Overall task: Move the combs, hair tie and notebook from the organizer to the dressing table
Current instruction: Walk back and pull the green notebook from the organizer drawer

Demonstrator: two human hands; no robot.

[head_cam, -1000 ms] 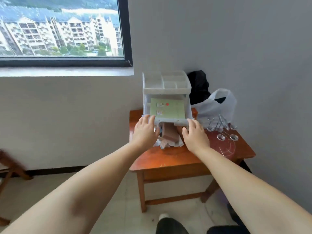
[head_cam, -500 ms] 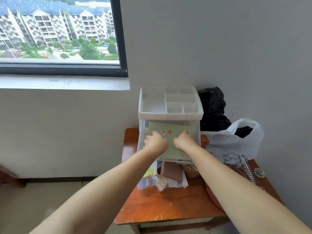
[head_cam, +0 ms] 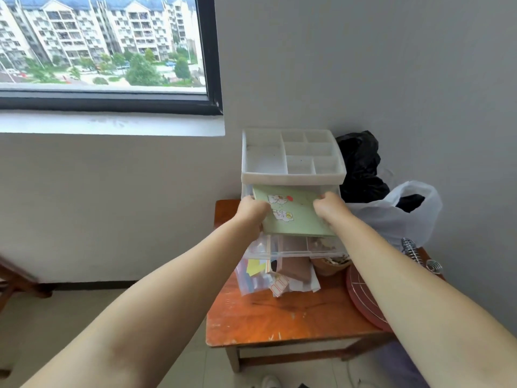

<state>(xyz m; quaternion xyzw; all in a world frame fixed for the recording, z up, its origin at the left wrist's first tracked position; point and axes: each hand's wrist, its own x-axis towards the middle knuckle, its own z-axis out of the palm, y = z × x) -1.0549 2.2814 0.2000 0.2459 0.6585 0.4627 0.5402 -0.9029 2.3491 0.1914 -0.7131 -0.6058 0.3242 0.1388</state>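
A white plastic organizer (head_cam: 291, 176) with a divided top tray stands at the back of a small orange wooden table (head_cam: 279, 320). A light green notebook (head_cam: 299, 217) with cartoon stickers lies tilted in its open upper drawer. My left hand (head_cam: 251, 212) grips the notebook's left edge and my right hand (head_cam: 328, 207) grips its right edge. The clear lower drawer (head_cam: 293, 247) is pulled out, with brown and pale items inside. I cannot make out combs or a hair tie.
Papers and a clear bag (head_cam: 268, 278) lie under the organizer's front. A black bag (head_cam: 361, 166) and a white plastic bag (head_cam: 397, 217) sit at the right rear. A reddish round mat (head_cam: 361, 301) and metal coils (head_cam: 414, 256) lie at the table's right. The window is at upper left.
My hands went from the drawer front onto the notebook and now hold its two side edges; the notebook has tilted up. The camera moved closer to the organizer.
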